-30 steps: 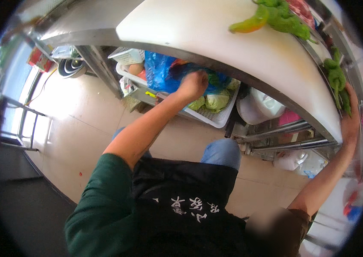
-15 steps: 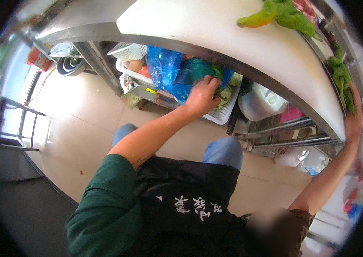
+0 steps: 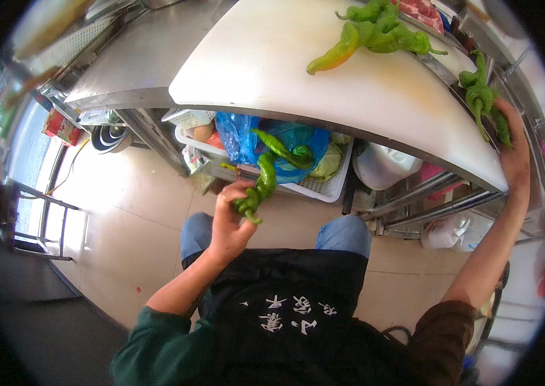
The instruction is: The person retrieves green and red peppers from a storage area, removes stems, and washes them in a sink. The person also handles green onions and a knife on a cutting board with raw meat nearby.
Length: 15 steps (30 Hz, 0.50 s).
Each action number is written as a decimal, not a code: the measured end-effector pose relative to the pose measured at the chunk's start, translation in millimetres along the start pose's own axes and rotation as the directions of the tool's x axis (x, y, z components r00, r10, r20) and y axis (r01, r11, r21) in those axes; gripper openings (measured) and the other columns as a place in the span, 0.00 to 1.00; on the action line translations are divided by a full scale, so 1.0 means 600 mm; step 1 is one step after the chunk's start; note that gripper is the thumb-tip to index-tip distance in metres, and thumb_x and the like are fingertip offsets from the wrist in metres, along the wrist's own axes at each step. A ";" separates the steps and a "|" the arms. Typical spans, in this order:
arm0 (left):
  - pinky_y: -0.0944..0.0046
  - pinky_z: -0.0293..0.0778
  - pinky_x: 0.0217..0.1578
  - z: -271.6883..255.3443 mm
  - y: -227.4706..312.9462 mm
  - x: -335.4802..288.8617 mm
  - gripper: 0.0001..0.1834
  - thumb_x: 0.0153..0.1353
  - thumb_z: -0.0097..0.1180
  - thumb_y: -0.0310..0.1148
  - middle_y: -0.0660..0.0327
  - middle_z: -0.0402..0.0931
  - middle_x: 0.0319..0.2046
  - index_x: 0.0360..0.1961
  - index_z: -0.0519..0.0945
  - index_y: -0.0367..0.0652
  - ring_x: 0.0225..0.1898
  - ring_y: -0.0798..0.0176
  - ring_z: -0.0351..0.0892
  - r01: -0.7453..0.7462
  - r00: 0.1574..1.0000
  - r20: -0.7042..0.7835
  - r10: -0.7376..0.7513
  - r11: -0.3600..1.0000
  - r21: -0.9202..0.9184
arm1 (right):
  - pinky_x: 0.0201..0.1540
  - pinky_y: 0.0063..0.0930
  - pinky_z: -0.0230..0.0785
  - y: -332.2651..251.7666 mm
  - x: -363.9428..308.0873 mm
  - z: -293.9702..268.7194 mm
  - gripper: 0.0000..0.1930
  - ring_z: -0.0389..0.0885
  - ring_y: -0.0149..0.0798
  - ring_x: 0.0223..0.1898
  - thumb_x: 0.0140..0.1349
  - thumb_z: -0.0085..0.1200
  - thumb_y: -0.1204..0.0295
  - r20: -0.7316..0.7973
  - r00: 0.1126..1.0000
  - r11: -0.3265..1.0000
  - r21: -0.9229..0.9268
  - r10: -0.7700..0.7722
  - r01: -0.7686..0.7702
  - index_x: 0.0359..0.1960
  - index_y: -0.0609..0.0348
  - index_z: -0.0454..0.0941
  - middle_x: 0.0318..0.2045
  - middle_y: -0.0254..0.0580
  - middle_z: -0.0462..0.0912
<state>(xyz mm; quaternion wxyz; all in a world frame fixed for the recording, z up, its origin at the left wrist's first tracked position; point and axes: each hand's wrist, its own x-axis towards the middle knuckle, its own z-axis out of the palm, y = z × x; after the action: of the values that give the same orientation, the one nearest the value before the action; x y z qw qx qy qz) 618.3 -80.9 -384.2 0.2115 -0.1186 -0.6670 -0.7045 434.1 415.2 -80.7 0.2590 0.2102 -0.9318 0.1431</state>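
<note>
Two long green peppers (image 3: 261,186) are clamped in the left hand (image 3: 229,222), fingers curled shut round their stem ends, held out below the near edge of the white cutting board (image 3: 324,83) and just in front of the white basket (image 3: 324,186) on the shelf beneath the counter. One curls up over the blue plastic bag (image 3: 240,138) lying in that basket; the other hangs straighter toward the hand. A pale cabbage (image 3: 327,164) sits in the basket beside the bag.

Off to the right, the right hand (image 3: 514,151) rests on the board's right near corner, well apart from the left hand; whether it grips anything I cannot tell. Just beside its fingertips lies a small cluster of green peppers (image 3: 478,93) along the board's right edge, perhaps three, though they overlap.

Farther off, near the board's far edge, another heap of peppers (image 3: 375,32) lies, about four, one of them yellowing at its tip. Raw meat (image 3: 424,8) shows behind them. The steel counter (image 3: 137,64) runs left of the board.
</note>
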 end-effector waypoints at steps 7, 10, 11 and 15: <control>0.62 0.74 0.52 0.043 -0.055 0.091 0.22 0.61 0.60 0.15 0.52 0.68 0.59 0.51 0.65 0.44 0.50 0.62 0.75 0.144 0.967 -0.174 -0.185 0.964 -0.222 | 0.75 0.33 0.54 0.007 -0.003 -0.003 0.31 0.68 0.42 0.71 0.59 0.55 0.87 -0.013 0.999 0.999 -0.031 -0.029 0.029 0.66 0.53 0.74 0.67 0.43 0.74; 0.64 0.74 0.49 0.046 -0.108 0.138 0.22 0.60 0.58 0.15 0.53 0.70 0.56 0.51 0.65 0.43 0.48 0.63 0.76 0.134 0.969 -0.192 -0.158 0.982 -0.135 | 0.75 0.33 0.55 0.011 0.003 -0.006 0.30 0.68 0.43 0.71 0.60 0.56 0.86 0.006 0.999 0.997 -0.069 -0.044 0.044 0.66 0.53 0.74 0.66 0.44 0.75; 0.64 0.74 0.49 0.042 -0.127 0.149 0.22 0.60 0.58 0.15 0.54 0.71 0.54 0.52 0.65 0.43 0.48 0.63 0.76 0.175 0.965 -0.175 -0.193 0.978 -0.116 | 0.75 0.34 0.56 0.013 0.002 -0.003 0.30 0.69 0.43 0.70 0.60 0.56 0.85 0.000 0.999 0.996 -0.081 -0.048 0.048 0.66 0.53 0.74 0.66 0.43 0.75; 0.64 0.74 0.50 0.020 -0.191 0.134 0.23 0.58 0.58 0.15 0.56 0.73 0.50 0.52 0.66 0.42 0.48 0.63 0.75 0.248 0.969 -0.049 -0.244 0.962 0.115 | 0.74 0.34 0.57 0.016 0.003 0.000 0.30 0.70 0.42 0.69 0.59 0.57 0.85 -0.023 0.998 0.992 -0.110 -0.065 0.062 0.65 0.53 0.74 0.66 0.43 0.76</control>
<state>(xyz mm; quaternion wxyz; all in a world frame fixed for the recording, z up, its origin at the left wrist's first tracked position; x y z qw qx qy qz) 493.9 -77.7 -448.9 0.1408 -0.0097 -0.7140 -0.6858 428.2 422.9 -81.3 0.2869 0.2235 -0.9275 0.0864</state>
